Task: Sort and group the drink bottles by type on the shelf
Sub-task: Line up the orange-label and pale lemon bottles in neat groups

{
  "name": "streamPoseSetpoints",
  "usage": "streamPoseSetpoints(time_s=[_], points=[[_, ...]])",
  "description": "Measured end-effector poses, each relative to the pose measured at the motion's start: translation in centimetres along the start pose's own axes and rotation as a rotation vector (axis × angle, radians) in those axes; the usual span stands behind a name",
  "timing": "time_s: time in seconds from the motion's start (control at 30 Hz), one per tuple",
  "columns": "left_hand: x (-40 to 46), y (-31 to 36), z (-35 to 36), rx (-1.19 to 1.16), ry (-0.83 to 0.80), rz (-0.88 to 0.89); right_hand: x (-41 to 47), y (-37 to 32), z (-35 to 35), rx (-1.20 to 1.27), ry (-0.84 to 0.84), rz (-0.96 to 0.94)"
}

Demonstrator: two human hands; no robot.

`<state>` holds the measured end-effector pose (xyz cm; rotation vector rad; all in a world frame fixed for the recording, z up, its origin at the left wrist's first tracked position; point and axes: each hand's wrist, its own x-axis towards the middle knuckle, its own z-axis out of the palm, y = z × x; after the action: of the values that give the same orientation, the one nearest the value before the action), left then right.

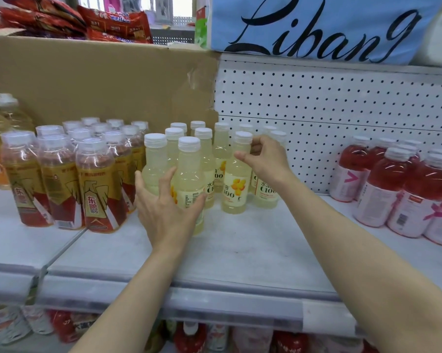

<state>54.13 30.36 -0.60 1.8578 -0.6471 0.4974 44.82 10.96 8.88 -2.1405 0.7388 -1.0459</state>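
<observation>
Grouping the pale yellow bottles is the step in hand, judging by hand placement. They stand mid-frame on the white shelf, caps on, upright.

Left hand: palm against the front bottle, fingers straight and spread, thumb toward the label; pressing or steadying, not clamped. Right hand: fingers loosely curled just beside the neck of a yellow bottle standing slightly apart from the rest; contact unclear, cannot tell if it grips.

Next move, est.: close the right fingers on that stray bottle and slide it left into the cluster w/o tipping neighbours; the bottles are tall and narrow, so push low.

Surroundings:
- Gold-and-red bottles, left of frame, packed tight and touching the yellow group; limits leftward travel.
- Red bottles, right of frame, well apart; bare shelf between.
- Cardboard box behind, upper left; pegboard panel upper right.
- Snack packets on top of box.
- More bottles on the lower shelf, blurred.
</observation>
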Motion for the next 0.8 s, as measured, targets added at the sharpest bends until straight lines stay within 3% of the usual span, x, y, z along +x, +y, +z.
streamPoseSetpoints(time_s=[0.2, 0.47, 0.8], points=[[0.1, -0.1, 0.0, 0.014, -0.002, 0.002, 1.2, 0.4, -1.0, -0.122, -0.022, 0.022], [0.1, -0.1, 0.1, 0.026, -0.008, 0.001, 1.6, 0.2, 0.0, -0.245, 0.063, -0.117], [0.0, 0.0, -0.2, 0.000, -0.039, -0.017, 1.0, 1.0, 0.6, -0.177, 0.135, -0.131]])
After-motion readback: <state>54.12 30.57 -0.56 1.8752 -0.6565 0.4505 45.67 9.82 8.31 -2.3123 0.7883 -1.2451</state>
